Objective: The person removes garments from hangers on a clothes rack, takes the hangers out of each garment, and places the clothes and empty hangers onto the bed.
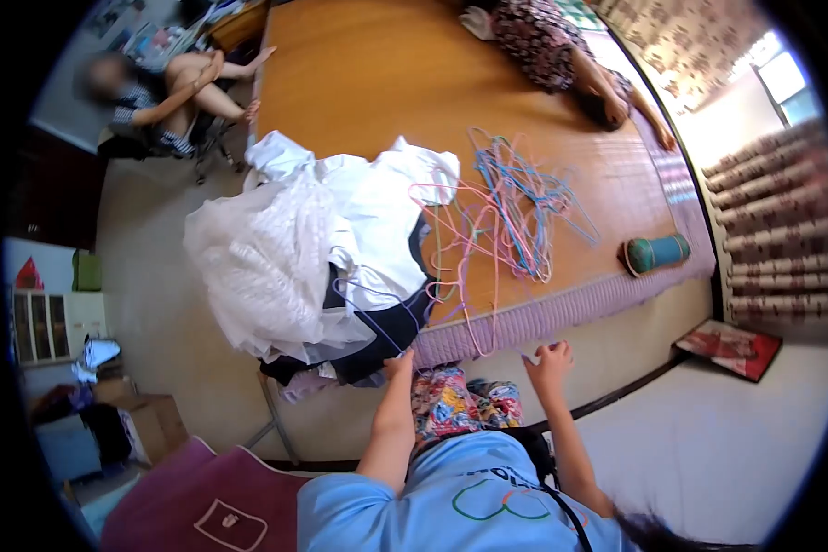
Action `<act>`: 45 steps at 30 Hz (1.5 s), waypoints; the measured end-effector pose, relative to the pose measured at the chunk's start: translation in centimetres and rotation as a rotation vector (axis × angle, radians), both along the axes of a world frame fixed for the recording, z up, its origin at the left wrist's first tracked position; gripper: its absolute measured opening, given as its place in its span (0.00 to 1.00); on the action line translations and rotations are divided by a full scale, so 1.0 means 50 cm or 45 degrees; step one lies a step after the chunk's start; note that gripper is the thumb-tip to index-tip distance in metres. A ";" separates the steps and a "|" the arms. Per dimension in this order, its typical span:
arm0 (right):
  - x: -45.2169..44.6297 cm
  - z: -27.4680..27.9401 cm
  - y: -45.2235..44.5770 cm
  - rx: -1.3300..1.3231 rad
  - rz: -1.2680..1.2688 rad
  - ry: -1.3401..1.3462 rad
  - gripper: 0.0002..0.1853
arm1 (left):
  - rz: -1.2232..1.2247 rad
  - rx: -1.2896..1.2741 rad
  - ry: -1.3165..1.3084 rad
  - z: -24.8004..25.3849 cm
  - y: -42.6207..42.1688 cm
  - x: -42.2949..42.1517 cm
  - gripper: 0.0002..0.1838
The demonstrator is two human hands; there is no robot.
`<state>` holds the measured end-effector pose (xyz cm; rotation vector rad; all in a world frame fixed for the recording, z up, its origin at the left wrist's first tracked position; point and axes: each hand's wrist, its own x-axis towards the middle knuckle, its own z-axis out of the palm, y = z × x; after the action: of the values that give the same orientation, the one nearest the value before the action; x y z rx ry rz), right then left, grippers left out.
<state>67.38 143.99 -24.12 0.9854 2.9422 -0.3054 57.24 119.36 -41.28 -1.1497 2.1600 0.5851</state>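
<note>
My left hand [398, 364] is at the bed's near edge, its fingers closed on the lower end of a purple clothes hanger [370, 319]. That hanger lies across dark clothing [391, 329] at the front of a heap. White garments [363, 207] and a sheer white lacy piece [258, 262] cover most of this heap. To the right, my right hand [549, 364] is raised in front of the edge, fingers apart and slightly curled, seemingly holding nothing. Beyond it, a tangle of pink, blue and other coloured hangers [515, 216] spreads over the mat.
The bed has a tan mat [359, 74] and a purple quilted edge [561, 315]. A green-blue cylindrical bolster [658, 254] lies at its right. One person [561, 41] lies on the far side; another [179, 97] sits at left. A framed picture [734, 350] leans low at right.
</note>
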 end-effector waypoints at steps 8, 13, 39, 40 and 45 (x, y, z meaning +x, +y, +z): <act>-0.070 -0.064 0.210 -0.017 -0.013 0.130 0.13 | 0.254 -0.064 0.028 -0.073 0.053 -0.034 0.36; -0.078 -0.066 0.344 -0.205 -0.058 -0.170 0.10 | 0.199 -0.179 0.493 -0.014 0.143 -0.040 0.15; -0.102 0.135 0.623 -0.407 0.259 0.546 0.15 | -0.597 1.627 0.958 0.293 0.850 -0.107 0.37; -0.100 0.138 0.616 -0.442 0.320 0.564 0.14 | -0.592 1.620 0.959 0.315 0.853 -0.100 0.37; -0.119 0.148 0.558 -0.555 0.700 0.645 0.13 | -0.146 2.550 0.776 0.401 0.816 -0.091 0.42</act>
<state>61.42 171.88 -16.74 0.0301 3.1632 -1.2425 52.68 160.15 -21.24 0.3483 0.8483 2.3191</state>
